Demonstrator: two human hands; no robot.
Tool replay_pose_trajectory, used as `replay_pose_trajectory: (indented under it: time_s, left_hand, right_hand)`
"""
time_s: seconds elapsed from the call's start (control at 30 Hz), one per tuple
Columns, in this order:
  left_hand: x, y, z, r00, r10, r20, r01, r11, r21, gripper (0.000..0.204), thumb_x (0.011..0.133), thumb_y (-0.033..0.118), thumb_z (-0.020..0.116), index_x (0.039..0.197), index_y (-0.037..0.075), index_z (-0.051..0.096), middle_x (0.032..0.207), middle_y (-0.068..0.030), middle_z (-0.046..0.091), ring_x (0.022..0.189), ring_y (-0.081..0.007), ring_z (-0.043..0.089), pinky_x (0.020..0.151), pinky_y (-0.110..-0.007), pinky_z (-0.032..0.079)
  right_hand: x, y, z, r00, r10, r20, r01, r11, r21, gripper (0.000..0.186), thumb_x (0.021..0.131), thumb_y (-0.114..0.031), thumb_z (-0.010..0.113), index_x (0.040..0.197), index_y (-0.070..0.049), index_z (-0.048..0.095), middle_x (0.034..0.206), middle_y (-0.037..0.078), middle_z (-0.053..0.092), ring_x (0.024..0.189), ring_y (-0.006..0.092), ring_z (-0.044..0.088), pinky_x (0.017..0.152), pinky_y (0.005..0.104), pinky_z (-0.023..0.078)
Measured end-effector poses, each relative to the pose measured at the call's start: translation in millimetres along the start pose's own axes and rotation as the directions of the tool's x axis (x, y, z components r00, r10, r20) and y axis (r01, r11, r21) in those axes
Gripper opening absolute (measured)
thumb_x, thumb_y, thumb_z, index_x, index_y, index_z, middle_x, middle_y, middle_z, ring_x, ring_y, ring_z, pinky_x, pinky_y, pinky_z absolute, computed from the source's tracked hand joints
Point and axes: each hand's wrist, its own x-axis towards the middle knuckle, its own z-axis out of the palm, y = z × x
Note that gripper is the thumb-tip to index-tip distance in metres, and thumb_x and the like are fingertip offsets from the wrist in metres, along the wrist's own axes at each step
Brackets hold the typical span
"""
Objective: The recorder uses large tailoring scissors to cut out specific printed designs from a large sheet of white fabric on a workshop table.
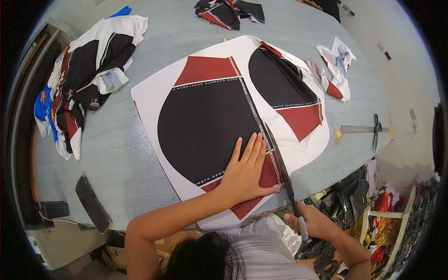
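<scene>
A printed fabric sheet point(205, 126) with a black panel, dark red sections and a white border lies flat on the table in front of me. My left hand point(246, 169) presses on it with fingers stretched out, its fingertips close to the patterned strip along the panel's right edge. My right hand point(318, 221) grips large scissors point(283, 173) by their handle at the table's near edge. Their long dark blades point away from me along that strip. To the right, a second printed black and red piece point(276, 79) lies on white material, partly folded over.
A pale grey-blue table point(154, 16) bears a heap of printed fabric point(88, 74) at left, dark pieces point(229, 13) at the far side and a white-red scrap point(337, 70) at right. A phone point(92, 204), a metal ruler point(357, 129) and smaller scissors point(376, 132) lie near its edges.
</scene>
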Motion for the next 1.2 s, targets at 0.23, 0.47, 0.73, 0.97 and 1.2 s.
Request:
replay_pose_trajectory:
  time_s: [0.23,0.47,0.73,0.97,1.2]
  left_hand:
    - [0,1,2,1.0,0.004,-0.012,-0.004,1.0,0.0,0.115,0.069,0.079,0.047,0.133,-0.014,0.029,0.14,-0.0289,0.028,0.136,-0.0353,0.021,0.11,-0.052,0.008]
    - [1,1,1,1.0,0.002,-0.007,-0.002,1.0,-0.004,0.115,0.067,0.078,0.051,0.132,-0.015,0.029,0.14,-0.0294,0.028,0.136,-0.0355,0.021,0.11,-0.052,0.009]
    - [0,1,1,1.0,0.0,-0.004,0.0,0.999,-0.038,0.114,0.067,0.075,0.053,0.133,-0.015,0.028,0.14,-0.0286,0.027,0.136,-0.0356,0.02,0.11,-0.052,0.009]
    - [-1,0,1,1.0,0.0,0.003,0.0,0.999,-0.046,0.113,0.069,0.074,0.053,0.133,-0.014,0.028,0.142,-0.028,0.024,0.137,-0.0357,0.018,0.11,-0.053,0.008]
    - [-1,0,2,1.0,0.003,0.001,-0.003,1.0,-0.022,0.111,0.069,0.074,0.052,0.133,-0.014,0.029,0.142,-0.0282,0.025,0.137,-0.0356,0.018,0.11,-0.053,0.008]
  right_hand:
    - [0,-1,6,0.998,-0.018,-0.064,0.018,1.0,-0.001,0.058,0.089,-0.053,0.049,0.084,0.005,0.043,0.06,0.01,0.056,0.047,0.0173,0.058,0.048,0.0305,0.048]
    - [7,-21,-12,1.0,-0.003,0.024,0.001,0.998,0.068,0.059,0.09,-0.053,0.046,0.089,0.006,0.047,0.058,0.01,0.056,0.05,0.0177,0.059,0.048,0.0293,0.047]
    - [21,-34,-23,0.999,-0.042,-0.034,0.041,0.999,-0.036,0.062,0.091,-0.057,0.042,0.084,0.005,0.05,0.06,0.01,0.057,0.052,0.0183,0.061,0.048,0.0295,0.047]
    - [21,-42,-25,1.0,0.022,-0.005,-0.022,0.999,-0.028,0.064,0.092,-0.055,0.039,0.084,0.007,0.053,0.063,0.02,0.06,0.063,0.0337,0.063,0.062,0.0393,0.048]
    - [25,-41,-32,0.999,0.047,0.003,-0.047,0.996,-0.081,0.069,0.091,-0.058,0.039,0.084,0.009,0.053,0.067,0.025,0.06,0.066,0.0353,0.063,0.063,0.0402,0.048]
